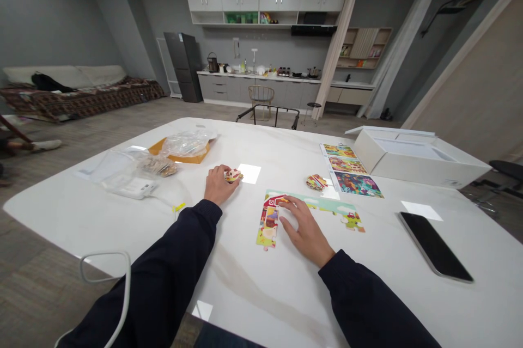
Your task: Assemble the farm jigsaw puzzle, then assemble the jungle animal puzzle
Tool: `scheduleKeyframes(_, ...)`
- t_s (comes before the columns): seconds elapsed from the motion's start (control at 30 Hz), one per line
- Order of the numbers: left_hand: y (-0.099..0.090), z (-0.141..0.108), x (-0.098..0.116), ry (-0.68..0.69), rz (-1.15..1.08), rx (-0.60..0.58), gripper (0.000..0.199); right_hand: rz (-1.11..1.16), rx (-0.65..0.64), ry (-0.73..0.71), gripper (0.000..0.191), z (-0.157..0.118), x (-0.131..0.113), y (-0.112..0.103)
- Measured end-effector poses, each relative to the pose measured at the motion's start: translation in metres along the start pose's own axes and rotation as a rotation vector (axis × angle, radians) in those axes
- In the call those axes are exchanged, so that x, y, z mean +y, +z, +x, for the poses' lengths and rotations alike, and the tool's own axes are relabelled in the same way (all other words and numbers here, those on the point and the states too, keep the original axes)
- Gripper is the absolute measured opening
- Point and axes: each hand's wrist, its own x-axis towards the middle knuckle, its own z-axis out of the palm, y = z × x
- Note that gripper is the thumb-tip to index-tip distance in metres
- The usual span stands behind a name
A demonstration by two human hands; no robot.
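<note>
Barn jigsaw puzzle [270, 218], right hand [306, 225] on it

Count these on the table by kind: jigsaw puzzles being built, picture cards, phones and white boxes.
Part-built jigsaw puzzle: 1
Picture cards: 3
Smartphone: 1
White box: 1
Total: 6

Dark-sleeved left arm [163, 266] and right arm [363, 299] both reached forward, pretty relaxed; the left grip [217, 184] was curled in with fingertips pinched together, while the right grip [306, 223] lay flat, fingers splayed.
</note>
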Motion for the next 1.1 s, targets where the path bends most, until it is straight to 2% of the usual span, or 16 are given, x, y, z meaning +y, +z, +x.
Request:
scheduleKeyframes(0.1,-0.009,0.0,0.011,0.07,-0.077,0.041,0.035,0.015,0.01,0.003,0.035,0.0,0.0,0.0)
scheduleKeyframes(0.17,-0.018,-0.002,0.028,0.166,-0.157,0.041,0.036,0.043,0.035,0.02,0.033,0.002,0.0,0.0)
scheduleKeyframes(0.27,-0.031,-0.014,0.067,0.334,-0.3,0.009,0.037,0.166,0.125,0.143,0.03,0.005,0.001,-0.001)
scheduleKeyframes(0.37,-0.036,-0.031,0.115,0.445,-0.438,-0.029,0.039,0.469,0.207,0.318,0.035,0.011,0.001,-0.003)
scheduleKeyframes(0.47,-0.035,-0.047,0.16,0.497,-0.534,-0.087,0.044,0.749,0.284,0.407,0.036,0.016,0.003,-0.009)
scheduleKeyframes(0.57,-0.031,-0.056,0.189,0.469,-0.549,-0.118,0.041,0.863,0.386,0.473,0.036,0.019,0.007,-0.016)
scheduleKeyframes(0.63,-0.029,-0.058,0.197,0.45,-0.555,-0.148,0.042,0.863,0.414,0.494,0.038,0.02,0.012,-0.023)
scheduleKeyframes(0.7,-0.029,-0.059,0.197,0.481,-0.584,-0.199,0.051,0.795,0.382,0.486,0.04,0.019,0.017,-0.032)
scheduleKeyframes(0.77,-0.029,-0.058,0.193,0.538,-0.614,-0.247,0.064,0.71,0.27,0.459,0.043,0.017,0.023,-0.044)
scheduleKeyframes(0.83,-0.03,-0.058,0.189,0.588,-0.636,-0.295,0.068,0.665,0.132,0.426,0.047,0.013,0.028,-0.055)
scheduleKeyframes(0.9,-0.029,-0.059,0.186,0.621,-0.657,-0.346,0.056,0.638,0.038,0.399,0.053,0.009,0.031,-0.065)
scheduleKeyframes(1.0,-0.026,-0.059,0.185,0.631,-0.682,-0.401,0.032,0.606,-0.031,0.39,0.057,0.003,0.032,-0.074)
scheduleKeyframes(1.1,-0.025,-0.06,0.186,0.624,-0.704,-0.418,0.023,0.608,-0.094,0.391,0.055,0.001,0.03,-0.079)
